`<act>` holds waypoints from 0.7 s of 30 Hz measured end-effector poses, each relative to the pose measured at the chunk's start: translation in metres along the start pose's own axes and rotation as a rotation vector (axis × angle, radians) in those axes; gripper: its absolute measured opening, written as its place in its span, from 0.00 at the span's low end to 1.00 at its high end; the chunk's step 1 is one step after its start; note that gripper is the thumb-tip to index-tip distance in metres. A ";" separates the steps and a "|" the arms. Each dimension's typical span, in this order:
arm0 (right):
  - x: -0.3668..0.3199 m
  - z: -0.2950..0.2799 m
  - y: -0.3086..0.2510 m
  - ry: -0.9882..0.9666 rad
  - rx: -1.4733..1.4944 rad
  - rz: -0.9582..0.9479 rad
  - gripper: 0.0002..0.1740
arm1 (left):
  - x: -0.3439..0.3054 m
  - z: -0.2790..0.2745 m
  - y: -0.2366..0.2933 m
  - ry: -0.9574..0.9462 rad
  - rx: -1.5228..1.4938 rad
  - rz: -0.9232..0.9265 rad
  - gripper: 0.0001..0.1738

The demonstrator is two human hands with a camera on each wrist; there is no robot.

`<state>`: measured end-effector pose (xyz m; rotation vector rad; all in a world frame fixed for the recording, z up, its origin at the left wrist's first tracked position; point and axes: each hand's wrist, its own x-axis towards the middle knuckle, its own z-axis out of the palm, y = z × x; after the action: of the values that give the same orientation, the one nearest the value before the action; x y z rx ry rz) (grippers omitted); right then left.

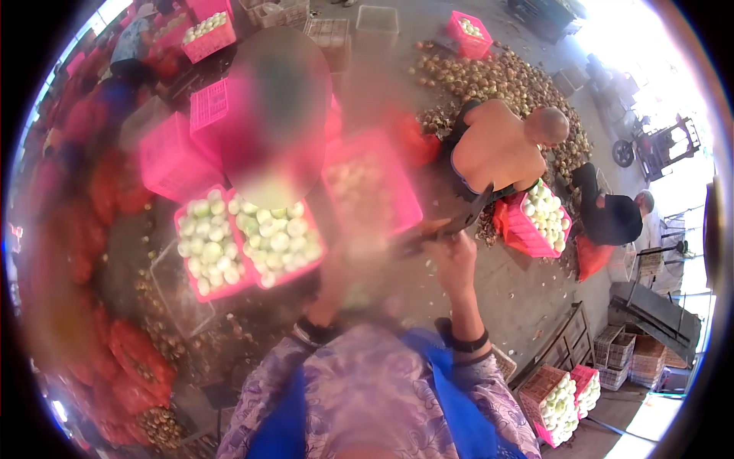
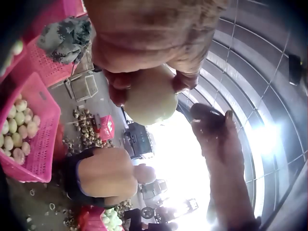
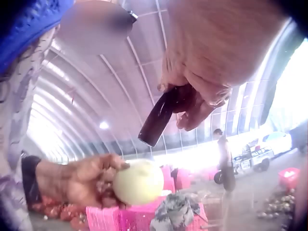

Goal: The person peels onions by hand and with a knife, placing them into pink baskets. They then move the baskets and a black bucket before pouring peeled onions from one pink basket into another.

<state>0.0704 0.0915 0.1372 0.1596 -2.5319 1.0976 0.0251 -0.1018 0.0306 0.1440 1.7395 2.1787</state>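
Note:
A pale peeled onion (image 2: 151, 96) is pinched between the fingers and thumb of my left hand (image 2: 154, 38); the right wrist view shows the same onion (image 3: 138, 183) in the left hand (image 3: 82, 182). My right hand (image 3: 216, 57) grips a dark handle (image 3: 159, 118), a short way from the onion. In the head view my right hand (image 1: 455, 260) is beside a dark blurred tool, and a blur covers much of my left hand (image 1: 329, 287).
Pink crates of peeled onions (image 1: 208, 252) stand ahead to the left. A bare-backed person (image 1: 497, 145) sits by a heap of unpeeled onions (image 1: 527, 76). Red sacks (image 1: 138, 359) lie at the left, and more filled crates (image 1: 554, 405) stand at the lower right.

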 end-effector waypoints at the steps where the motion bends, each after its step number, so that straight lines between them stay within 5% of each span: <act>1: -0.010 0.007 0.012 -0.072 -0.002 0.006 0.12 | 0.003 -0.002 0.003 -0.022 -0.129 -0.029 0.29; 2: -0.020 0.013 0.023 -0.144 -0.004 0.011 0.12 | 0.005 -0.002 0.005 -0.045 -0.257 -0.060 0.28; 4: -0.043 0.026 0.038 -0.189 0.152 0.338 0.16 | 0.011 0.000 0.008 -0.062 -0.257 -0.061 0.27; 10: -0.059 0.034 0.040 -0.150 -0.033 0.151 0.24 | 0.017 0.018 0.021 -0.154 -0.241 -0.027 0.15; 15: -0.053 0.035 0.031 -0.268 -0.140 0.258 0.26 | 0.023 0.038 0.009 -0.186 0.062 0.006 0.16; 18: -0.049 0.033 0.027 -0.264 -0.157 0.317 0.25 | 0.046 0.041 -0.044 0.277 0.278 -0.425 0.26; 21: -0.059 0.036 0.039 -0.220 -0.174 0.306 0.22 | 0.042 0.046 -0.045 0.390 0.160 -0.341 0.26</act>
<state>0.1044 0.0893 0.0658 -0.1690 -2.9061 1.0051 0.0083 -0.0364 -0.0077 -0.5345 1.9668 1.9058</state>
